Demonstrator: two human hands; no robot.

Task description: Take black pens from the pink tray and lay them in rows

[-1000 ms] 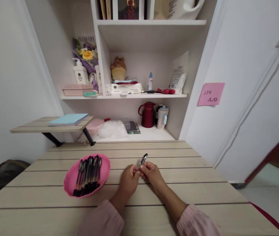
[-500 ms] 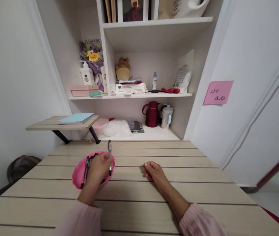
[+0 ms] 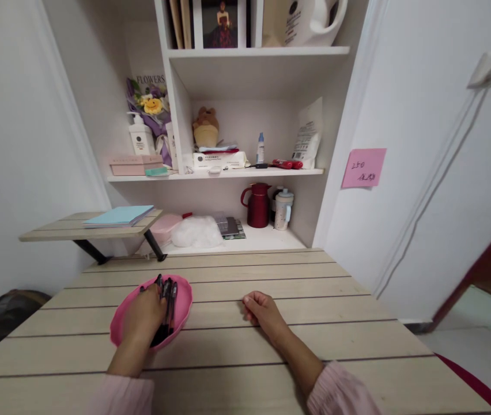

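Observation:
On the left of the table sits a shallow pink bowl [image 3: 184, 311] with a wavy rim. Several black pens [image 3: 170, 308] lie in it, close together to the right of my fingers. My left hand [image 3: 146, 314] reaches into the bowl, its fingers bent and closed around a pen [image 3: 159, 280] whose end pokes up by the knuckles. Part of that grip is hidden behind the hand. My right hand [image 3: 265, 314] rests on the wooden tabletop [image 3: 219, 346], loosely curled with thumb against index finger and nothing visible in it.
A small raised stand [image 3: 55, 230] with blue paper [image 3: 120, 215] is at the back left. Behind the table, shelves hold a red jug [image 3: 258, 206], a pale cup [image 3: 283, 210] and a white fluffy bundle [image 3: 197, 231]. A pink note [image 3: 363, 168] sticks to the right wall.
My left hand has moved left and down into the bowl; the upright pen no longer shows. The pens now lie toward the bowl's right side. My right hand keeps its pose. The view has shifted slightly.

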